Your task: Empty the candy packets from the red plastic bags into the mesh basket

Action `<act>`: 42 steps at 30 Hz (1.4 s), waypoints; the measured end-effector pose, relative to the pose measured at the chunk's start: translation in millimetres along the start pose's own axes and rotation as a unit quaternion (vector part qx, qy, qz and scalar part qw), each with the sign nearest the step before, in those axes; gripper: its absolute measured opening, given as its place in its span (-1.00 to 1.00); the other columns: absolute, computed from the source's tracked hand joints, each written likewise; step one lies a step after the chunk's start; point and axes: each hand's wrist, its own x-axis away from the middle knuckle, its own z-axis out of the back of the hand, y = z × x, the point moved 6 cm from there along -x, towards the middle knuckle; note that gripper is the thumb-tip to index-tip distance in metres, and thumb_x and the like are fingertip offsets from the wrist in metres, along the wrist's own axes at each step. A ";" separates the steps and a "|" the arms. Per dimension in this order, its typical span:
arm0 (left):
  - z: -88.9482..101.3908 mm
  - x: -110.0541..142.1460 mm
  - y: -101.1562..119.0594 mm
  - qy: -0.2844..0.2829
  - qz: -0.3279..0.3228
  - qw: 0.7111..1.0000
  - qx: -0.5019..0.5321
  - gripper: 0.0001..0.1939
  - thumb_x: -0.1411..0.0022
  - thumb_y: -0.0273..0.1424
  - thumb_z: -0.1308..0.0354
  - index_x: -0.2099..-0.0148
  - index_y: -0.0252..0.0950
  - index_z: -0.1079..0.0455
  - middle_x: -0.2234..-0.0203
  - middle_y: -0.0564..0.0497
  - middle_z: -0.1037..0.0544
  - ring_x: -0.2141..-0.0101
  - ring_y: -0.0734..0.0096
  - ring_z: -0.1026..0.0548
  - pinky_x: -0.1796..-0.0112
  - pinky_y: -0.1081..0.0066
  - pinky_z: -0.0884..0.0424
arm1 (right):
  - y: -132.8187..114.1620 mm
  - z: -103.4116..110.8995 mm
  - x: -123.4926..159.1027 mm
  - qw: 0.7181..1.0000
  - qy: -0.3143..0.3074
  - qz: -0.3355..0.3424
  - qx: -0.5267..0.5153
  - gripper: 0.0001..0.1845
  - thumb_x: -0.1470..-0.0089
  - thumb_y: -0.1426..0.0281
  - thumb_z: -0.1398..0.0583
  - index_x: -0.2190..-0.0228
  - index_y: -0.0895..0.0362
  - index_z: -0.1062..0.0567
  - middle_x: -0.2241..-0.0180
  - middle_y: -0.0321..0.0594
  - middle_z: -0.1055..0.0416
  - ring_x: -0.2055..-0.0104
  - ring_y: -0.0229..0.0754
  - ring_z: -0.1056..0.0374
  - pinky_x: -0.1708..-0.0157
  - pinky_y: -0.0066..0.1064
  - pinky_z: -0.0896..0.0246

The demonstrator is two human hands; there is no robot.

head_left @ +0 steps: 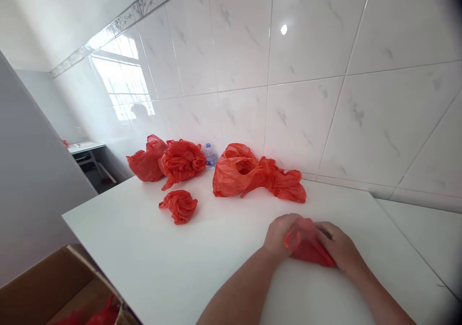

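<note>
My left hand [278,235] and my right hand [337,247] press on a red plastic bag [306,244] lying folded on the white table [151,253], holding it from both sides. A loop of the bag rises near my left thumb. Further back, a tight crumpled red bag [179,206] sits alone. Behind it, two bunched red bags [182,161] [147,159] lie against the wall. A loose, open red bag [234,171] lies to their right, joined by another crumpled red bag [285,184].
A small plastic water bottle [210,155] stands against the white marble-patterned tile wall [306,74]. Below the table's near left corner is an open cardboard box [54,286] holding red bags. A grey panel [32,161] rises at far left.
</note>
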 end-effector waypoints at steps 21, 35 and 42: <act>190.1 74.6 -27.1 0.407 0.049 0.810 -0.419 -0.45 -0.06 -0.34 -0.18 -0.12 -0.21 -0.19 -0.24 -0.21 -0.01 -0.24 -0.08 0.08 -0.14 -0.16 0.16 | -8.2 -2.1 -1.9 0.995 0.094 0.016 0.031 -0.76 0.01 0.36 -0.07 0.31 0.03 -0.49 0.21 -0.20 -0.43 0.16 -0.10 -0.33 0.20 -0.28 -0.21; 80.2 19.1 -67.6 -0.014 0.040 0.927 -0.372 -0.61 -0.21 -0.31 0.01 -0.09 -0.18 -0.30 -0.14 -0.12 -0.28 -0.16 0.15 -0.20 -0.12 0.03 -0.10 | -60.9 -42.7 -48.6 0.944 0.233 0.162 0.170 -0.40 -0.02 0.40 -0.12 -0.12 0.13 -0.17 -0.22 0.06 0.03 -0.24 0.10 0.07 -0.09 -0.03 0.00; 47.9 -16.9 -67.4 -0.026 0.034 0.945 -0.324 -0.52 -0.18 -0.29 -0.03 -0.16 -0.20 -0.20 -0.18 -0.18 -0.22 -0.18 0.12 -0.15 -0.13 0.03 -0.05 | -84.1 -45.0 -73.3 0.931 0.255 0.242 0.101 -0.43 -0.13 0.45 0.01 -0.18 0.11 -0.09 -0.25 -0.07 0.04 -0.28 -0.03 0.10 -0.16 -0.07 0.04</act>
